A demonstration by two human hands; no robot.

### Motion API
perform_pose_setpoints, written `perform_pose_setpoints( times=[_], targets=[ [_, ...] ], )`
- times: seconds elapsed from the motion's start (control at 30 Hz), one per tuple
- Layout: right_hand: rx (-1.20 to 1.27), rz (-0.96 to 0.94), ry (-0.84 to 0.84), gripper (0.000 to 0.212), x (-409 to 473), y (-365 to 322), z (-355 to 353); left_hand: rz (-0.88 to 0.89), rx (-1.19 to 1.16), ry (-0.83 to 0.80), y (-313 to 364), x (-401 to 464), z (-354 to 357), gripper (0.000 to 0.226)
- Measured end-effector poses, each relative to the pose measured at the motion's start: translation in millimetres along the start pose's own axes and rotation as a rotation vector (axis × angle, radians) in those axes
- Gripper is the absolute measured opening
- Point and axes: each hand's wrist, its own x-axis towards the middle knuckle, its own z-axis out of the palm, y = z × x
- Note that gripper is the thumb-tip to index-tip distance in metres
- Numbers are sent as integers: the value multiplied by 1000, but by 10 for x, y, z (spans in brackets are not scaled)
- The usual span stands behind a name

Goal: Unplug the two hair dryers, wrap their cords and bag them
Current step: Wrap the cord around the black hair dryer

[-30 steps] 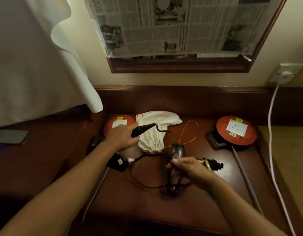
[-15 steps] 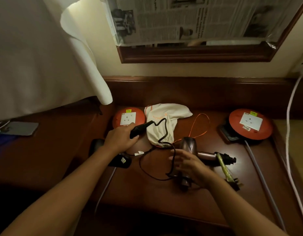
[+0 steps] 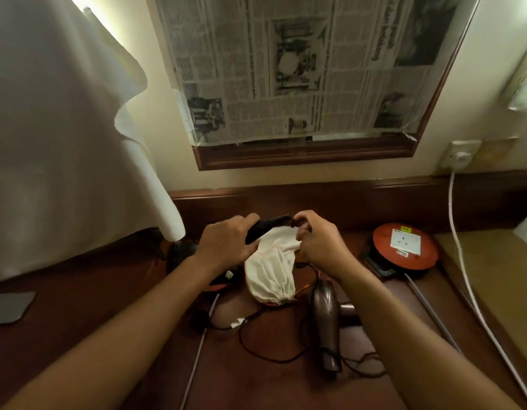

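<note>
Right hand is leaving the brown dryer lower centre, now pinching cord beside left hand, which is gripping the black handle, probably starting the wrap.

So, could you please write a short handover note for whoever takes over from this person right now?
Left hand: grips the black hair dryer's handle, raised above the desk.
Right hand: pinches the black cord at the handle's end.
The white drawstring cloth bag lies under both hands. The brown hair dryer lies on the wooden desk, its cord loose.
Done: both look unplugged.
Left: wrap both cords, bag both dryers.
</note>
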Motion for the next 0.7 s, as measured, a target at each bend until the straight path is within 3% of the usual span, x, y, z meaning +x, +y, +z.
perform_pose_setpoints(
  times=[0.07,0.23,0.37,0.53,0.7],
  targets=[
    [-83,8,-33,34,-42,-67,-122,-2,3,8,-13,161,-167,43],
    [23,-79,-374,24,-371,-300,-388,-31,98,-99,38,447,-432,30],
    [58,-242,-246,21,-428,-462,-589,-4,96,-14,218,565,-526,33],
    [395,-270,-114,27,-392,-518,-761,54,-158,-43,414,781,-776,46],
    [899,-119,-405,31,-288,-335,-882,116,-88,-12,690,887,-1153,40]
  ],
)
